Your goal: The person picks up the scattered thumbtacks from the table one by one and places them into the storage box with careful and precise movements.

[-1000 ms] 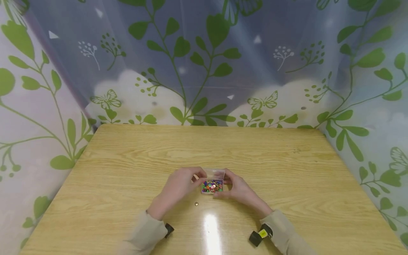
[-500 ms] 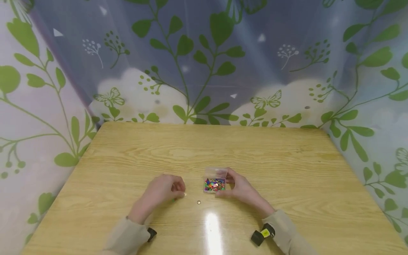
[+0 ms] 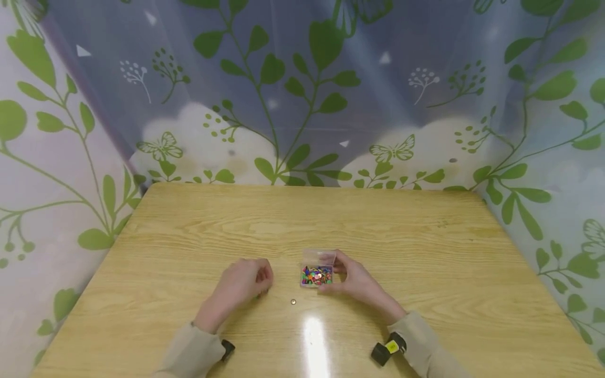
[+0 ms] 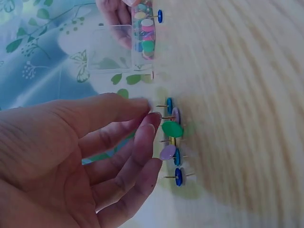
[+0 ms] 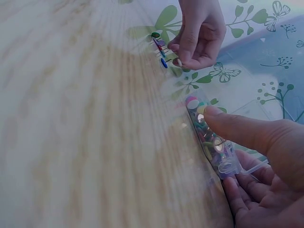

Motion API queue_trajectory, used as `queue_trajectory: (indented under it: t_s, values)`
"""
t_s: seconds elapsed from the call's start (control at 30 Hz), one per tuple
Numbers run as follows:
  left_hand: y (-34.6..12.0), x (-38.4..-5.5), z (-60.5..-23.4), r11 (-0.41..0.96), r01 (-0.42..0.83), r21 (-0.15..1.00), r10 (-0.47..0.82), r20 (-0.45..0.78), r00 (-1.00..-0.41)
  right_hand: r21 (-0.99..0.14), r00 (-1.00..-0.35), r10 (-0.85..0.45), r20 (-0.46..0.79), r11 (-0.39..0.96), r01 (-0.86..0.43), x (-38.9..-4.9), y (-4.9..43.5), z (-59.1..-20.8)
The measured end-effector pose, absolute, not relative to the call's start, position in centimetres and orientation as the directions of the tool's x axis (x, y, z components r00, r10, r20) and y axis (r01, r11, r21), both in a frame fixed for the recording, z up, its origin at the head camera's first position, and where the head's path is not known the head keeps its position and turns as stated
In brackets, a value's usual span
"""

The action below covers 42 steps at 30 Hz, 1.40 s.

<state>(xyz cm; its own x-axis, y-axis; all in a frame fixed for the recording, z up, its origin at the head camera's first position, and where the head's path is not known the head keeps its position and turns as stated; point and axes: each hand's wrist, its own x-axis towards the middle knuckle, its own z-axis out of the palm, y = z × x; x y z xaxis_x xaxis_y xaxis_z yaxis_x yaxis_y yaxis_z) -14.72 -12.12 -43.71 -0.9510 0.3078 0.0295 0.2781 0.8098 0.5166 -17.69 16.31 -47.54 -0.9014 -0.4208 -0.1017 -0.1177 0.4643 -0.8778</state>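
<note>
My right hand (image 3: pixel 355 281) holds a small clear plastic box (image 3: pixel 302 286), thumb on the near side and fingers behind. Its hinged lid (image 4: pixel 109 47) stands raised, and colourful flat-headed thumbtacks (image 3: pixel 315 275) fill it. To the left, my left hand (image 3: pixel 243 283) is low over the table, fingers bent. In the right wrist view its fingertips pinch a pale thumbtack (image 5: pixel 177 62); the left wrist view hides this one. Beside those fingertips lies a cluster of loose thumbtacks, among them a green one (image 4: pixel 172 129) and a dark blue one (image 4: pixel 178 176), pins up.
A single thumbtack (image 3: pixel 293 302) lies on the wooden table (image 3: pixel 425 236) between the hands, nearer the person. Behind the table and at both sides hangs a leaf-patterned curtain (image 3: pixel 302 105). A black wrist device (image 3: pixel 387 350) sits at the right sleeve.
My left hand has left the box and moved left and nearer, to the loose thumbtacks. It carried a shiny thumbtack half a second ago. The right hand still holds the box in place.
</note>
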Motion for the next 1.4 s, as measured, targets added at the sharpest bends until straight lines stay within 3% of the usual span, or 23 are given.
queue_trajectory:
  t_s: [0.27,1.0,1.4]
  values:
    - [-11.1,-15.1,-43.4,0.804,0.298,0.515,0.295,0.09,-0.951,-0.877,-0.902,-0.42,-0.1,0.466,-0.119,-17.6,16.3,-47.4]
    - [-4.7,-16.0,-41.8,0.695,0.491,0.526,0.471,0.183,-0.863,-0.888,-0.892,-0.445,-0.083,0.439,-0.137,-17.7,16.5,-47.6]
    - [-7.3,-16.0,-41.7,0.758,0.358,0.545,0.335,0.146,-0.931,-0.894,-0.9,-0.426,-0.089,0.433,-0.116,-17.7,16.4,-47.7]
